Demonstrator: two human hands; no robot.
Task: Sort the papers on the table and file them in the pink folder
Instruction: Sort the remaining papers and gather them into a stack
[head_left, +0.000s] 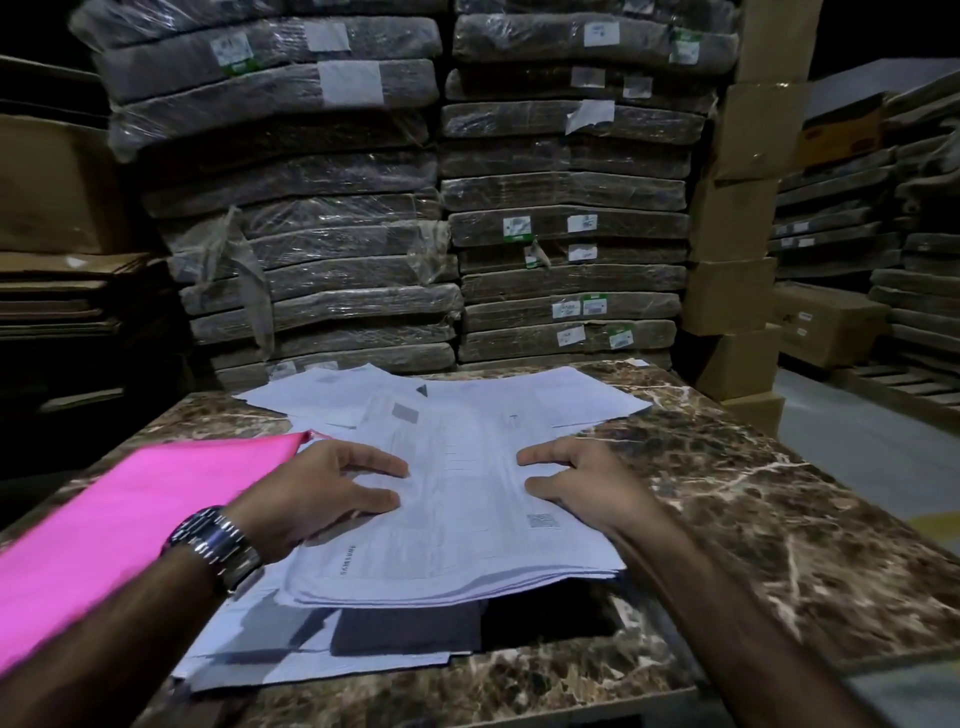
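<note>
On my far left I see a flat bright pink paper folder (140, 499) lying closed on the brown marble-patterned table (779, 519), its near end running out of view towards me and its far corner just reaching the papers. The left hand (317, 493), with a silver metal-link wristwatch (215, 545) on the wrist, comes in over the folder's right edge and lies palm down on the left side of a thick stack of white printed papers (457, 519). Its thumb and forefinger are stretched out straight on the top sheet, gripping nothing. That stack sits in the middle of the table, its near edge fanned out and casting a dark shadow onto more loose white sheets (249, 639) spread underneath it towards me. Further scattered white sheets (337, 395) lie beyond it at the table's far side. The right hand (582, 488) rests on the right side of the same stack, thumb and forefinger straight on the paper and pointing towards the left hand. The two hands are apart, with the printed top sheet bare between them. Behind the table rise tall piles of flattened brown cardboard bundles wrapped in clear film (311, 208), and to the right of them a column of plain brown cardboard boxes (737, 291)
</note>
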